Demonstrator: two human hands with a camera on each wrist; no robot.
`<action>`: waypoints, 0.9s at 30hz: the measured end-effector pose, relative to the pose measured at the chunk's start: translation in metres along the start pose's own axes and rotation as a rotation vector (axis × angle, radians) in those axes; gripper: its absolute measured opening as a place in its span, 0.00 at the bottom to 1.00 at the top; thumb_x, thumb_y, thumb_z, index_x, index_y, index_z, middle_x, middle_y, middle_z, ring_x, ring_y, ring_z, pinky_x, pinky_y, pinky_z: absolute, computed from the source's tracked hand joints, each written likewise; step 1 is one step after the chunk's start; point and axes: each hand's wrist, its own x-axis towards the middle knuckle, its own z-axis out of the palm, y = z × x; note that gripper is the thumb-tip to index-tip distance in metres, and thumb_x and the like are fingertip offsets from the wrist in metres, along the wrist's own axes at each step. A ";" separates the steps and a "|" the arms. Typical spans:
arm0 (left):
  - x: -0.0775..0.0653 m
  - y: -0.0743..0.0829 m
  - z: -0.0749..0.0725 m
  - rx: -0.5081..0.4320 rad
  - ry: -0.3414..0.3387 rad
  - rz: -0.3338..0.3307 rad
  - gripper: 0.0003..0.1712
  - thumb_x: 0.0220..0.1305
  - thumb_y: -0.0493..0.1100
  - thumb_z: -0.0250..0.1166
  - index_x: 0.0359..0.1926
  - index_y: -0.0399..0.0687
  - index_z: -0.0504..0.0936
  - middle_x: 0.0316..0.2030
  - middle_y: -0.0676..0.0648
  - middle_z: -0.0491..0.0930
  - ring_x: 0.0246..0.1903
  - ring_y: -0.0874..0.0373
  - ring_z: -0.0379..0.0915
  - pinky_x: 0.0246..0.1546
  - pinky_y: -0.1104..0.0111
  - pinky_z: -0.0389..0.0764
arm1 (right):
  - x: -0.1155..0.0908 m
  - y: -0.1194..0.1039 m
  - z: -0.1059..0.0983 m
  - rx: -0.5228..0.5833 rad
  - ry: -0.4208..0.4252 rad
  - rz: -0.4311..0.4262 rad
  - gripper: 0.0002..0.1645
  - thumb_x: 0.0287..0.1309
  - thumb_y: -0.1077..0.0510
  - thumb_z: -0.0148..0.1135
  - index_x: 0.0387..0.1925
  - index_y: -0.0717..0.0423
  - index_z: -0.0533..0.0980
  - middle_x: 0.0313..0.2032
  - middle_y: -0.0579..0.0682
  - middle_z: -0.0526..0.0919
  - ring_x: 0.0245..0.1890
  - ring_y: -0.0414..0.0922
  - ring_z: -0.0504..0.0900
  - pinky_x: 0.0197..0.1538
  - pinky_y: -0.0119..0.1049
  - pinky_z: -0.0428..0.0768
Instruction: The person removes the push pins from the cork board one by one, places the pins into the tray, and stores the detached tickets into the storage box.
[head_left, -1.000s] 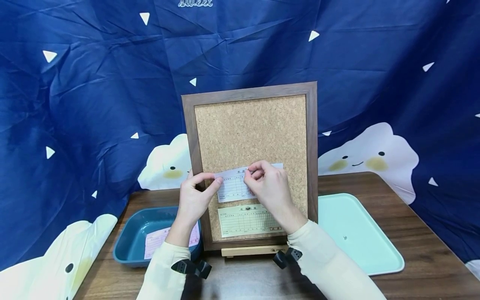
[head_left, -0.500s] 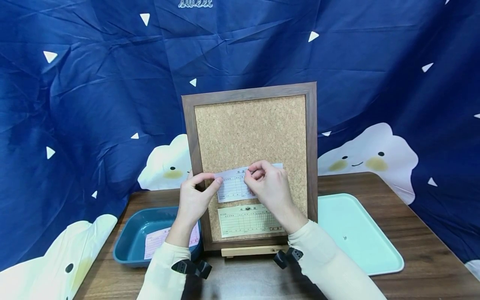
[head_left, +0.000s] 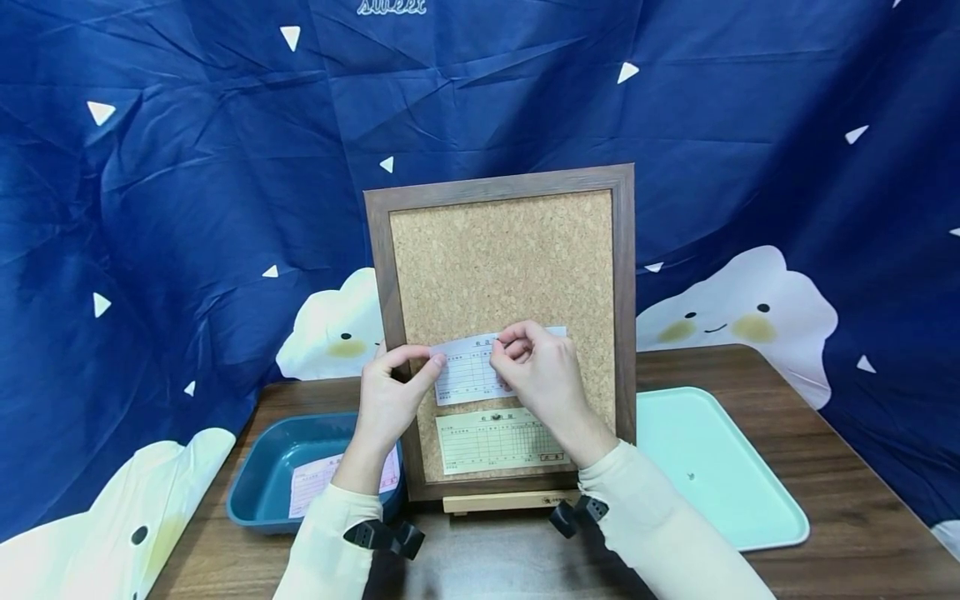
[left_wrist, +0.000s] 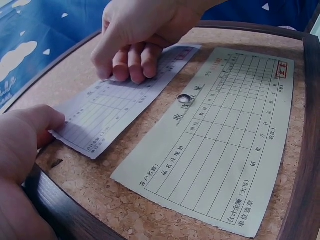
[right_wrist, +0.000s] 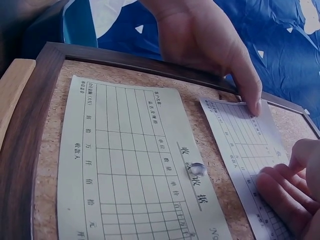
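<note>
A framed corkboard (head_left: 502,267) stands upright on the table. Against its lower half lies a pale lilac receipt slip (head_left: 461,382), its left part lifting slightly. My left hand (head_left: 384,404) pinches that slip's upper left corner between thumb and forefinger. At the middle of its top edge, my right hand (head_left: 546,375) pinches what looks like a small pushpin, mostly hidden by the fingertips; the other fingers are curled over the paper. Just below, a pale green receipt slip (head_left: 480,454) is fixed by a shiny round-headed pushpin (left_wrist: 184,99) near its printed title.
On the left a blue basin (head_left: 258,450) holds a pink slip (head_left: 309,483), partly behind the left forearm. A mint tray (head_left: 720,467) with a tiny dark item lies on the right. A light wooden ledge (head_left: 498,502) supports the board; a blue curtain (head_left: 225,167) hangs behind.
Both hands stay in almost the same place at the lilac slip. My right fingertips shift only a hair to the right.
</note>
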 end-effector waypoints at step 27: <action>-0.005 0.005 0.004 -0.016 0.025 -0.034 0.09 0.67 0.41 0.77 0.45 0.41 0.92 0.60 0.39 0.76 0.63 0.48 0.67 0.68 0.51 0.67 | -0.004 0.006 -0.001 0.097 0.010 -0.030 0.04 0.59 0.67 0.70 0.36 0.66 0.84 0.25 0.52 0.89 0.23 0.41 0.84 0.29 0.21 0.79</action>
